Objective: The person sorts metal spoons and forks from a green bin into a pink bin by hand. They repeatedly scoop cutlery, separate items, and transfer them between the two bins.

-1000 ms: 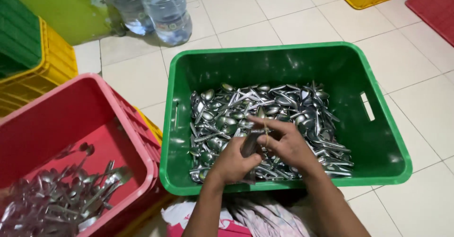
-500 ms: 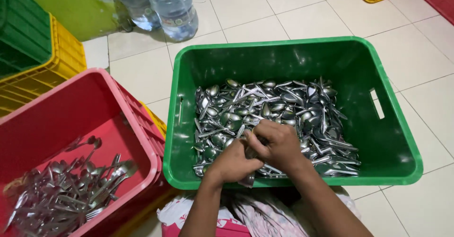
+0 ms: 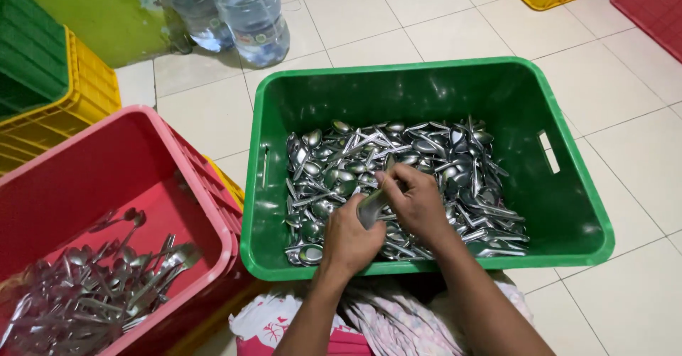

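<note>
presently both hands meet over the near middle of the spoon heap. left hand (image 3: 349, 239) has its fingers curled shut round a small bundle of spoons (image 3: 371, 207), handles gathered, bowls poking up toward the right hand. right hand (image 3: 418, 203) is bent over the top of that bundle, fingers pressed together and pinching at a spoon by its end; which spoon exactly, cannot tell, the knuckles hide it.

change over the last second: a second ago the right hand lay lower and flatter on the heap, fingers raking among loose spoons; half a second ago the two hands closed in on each other; now they sit tight together with the bundle upright between them. reads as one more spoon being added to the bunch in the left hand, so the gathering is mid-way, the bunch small.

heap (image 3: 398, 178) of loose spoons fills the floor of the green crate (image 3: 568, 207), piled thickest toward the near wall, far wall bare. left of it, touching or just beside, a red crate (image 3: 106, 178) with a smaller pile of cutlery (image 3: 92, 285) in its near corner. yellow crate (image 3: 85, 93) behind the red one, a green one stacked on it. two clear water bottles (image 3: 249, 15) stand on the tiled floor (image 3: 426, 15) beyond. patterned cloth (image 3: 398, 320) at the bottom edge, under the forearms.
</note>
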